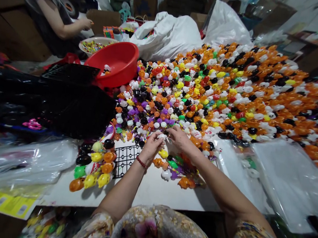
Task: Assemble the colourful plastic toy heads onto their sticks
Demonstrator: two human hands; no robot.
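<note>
My left hand (152, 145), with a red bead bracelet at the wrist, pinches a small white plastic figure (162, 136). Close beside it, the fingers of my right hand (179, 138) are drawn together at the front edge of the toy pile (187, 95); what they hold is too small to make out. Below the hands lies a loose group of figures, including a yellow one (163, 153) and an orange one (187, 183). Left of my left wrist is a black grid tray (125, 160), partly hidden by that arm, next to a cluster of figures (92, 165).
A red basin (114, 65) holding a few white figures stands behind. Stacked black trays (77, 104) fill the left. Clear plastic bags lie at the left (26, 158) and right (283, 179) of the white table (155, 195). Another person's arm (58, 23) is at the back left.
</note>
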